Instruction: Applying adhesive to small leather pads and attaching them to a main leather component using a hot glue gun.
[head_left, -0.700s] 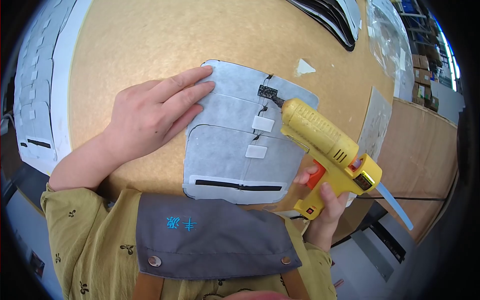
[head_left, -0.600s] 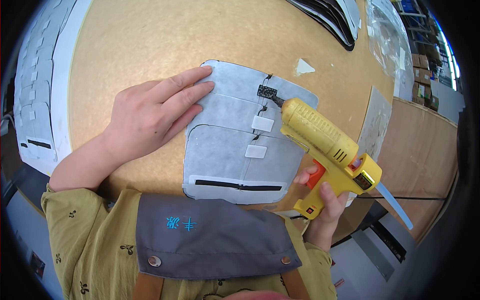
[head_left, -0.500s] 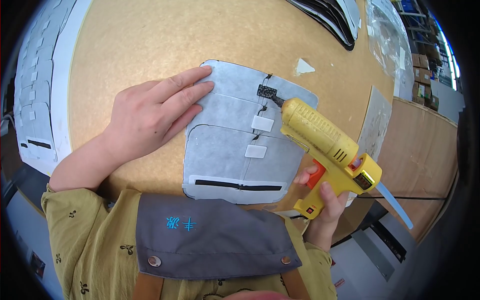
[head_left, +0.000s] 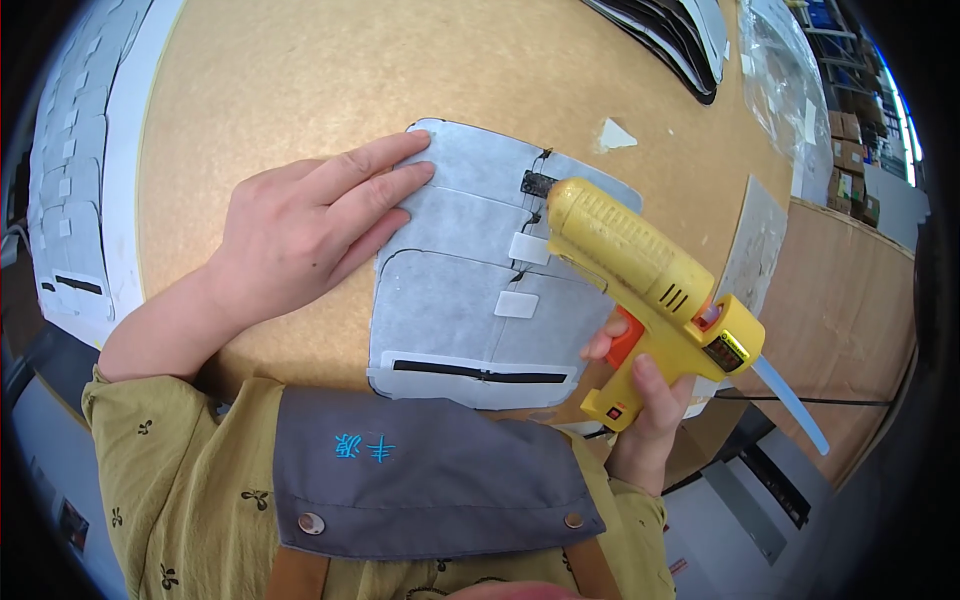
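Observation:
A layered light-grey fabric panel point(head_left: 430, 320) with rounded corners lies flat on the worktable. My left hand point(head_left: 290, 230) rests at its upper left edge, fingers stretched out and pressing on it. In my right hand point(head_left: 655, 405) is a yellow hot glue gun point(head_left: 640, 255), gripped by its handle with a finger at the orange trigger. A pale glue stick point(head_left: 795, 405) sticks out of its rear. Its front end covers part of a small black patch point(head_left: 537, 183) on the panel, and the nozzle tip is hidden. Below the patch sit two white tabs point(head_left: 516, 304).
Several similar grey panels point(head_left: 75, 190) overlap along the left side. Dark layered pieces point(head_left: 680, 50) are stacked at the far right, near clear plastic film point(head_left: 780, 80). A white scrap point(head_left: 616, 134) lies beyond the panel. A black cord point(head_left: 830, 401) runs off to the right.
The glue gun's front has moved slightly left and away from me, so its nozzle and part of the black patch are now covered. The panel and my left fingers have shifted slightly right.

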